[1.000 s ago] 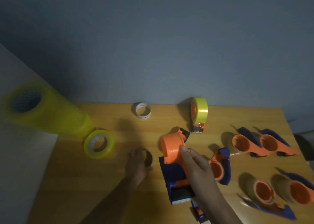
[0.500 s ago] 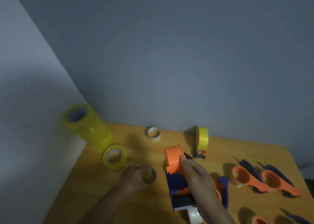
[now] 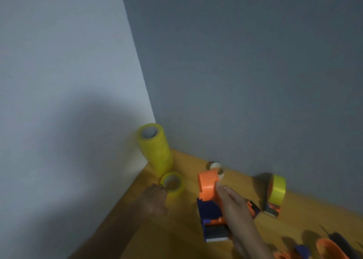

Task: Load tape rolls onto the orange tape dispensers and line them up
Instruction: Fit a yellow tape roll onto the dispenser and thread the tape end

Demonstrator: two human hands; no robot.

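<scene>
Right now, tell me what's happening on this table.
A person is loading tape dispensers at a wooden table set in a corner. The right hand holds an empty orange and blue tape dispenser upright. The left hand reaches to a loose yellow tape roll lying flat in front of a tall stack of yellow rolls; whether it grips the roll yet is unclear. Further right, one dispenser already loaded with yellow tape stands near the wall.

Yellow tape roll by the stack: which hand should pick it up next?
Left. The left hand is already at the loose yellow roll, while the right hand holds the orange dispenser.
</scene>
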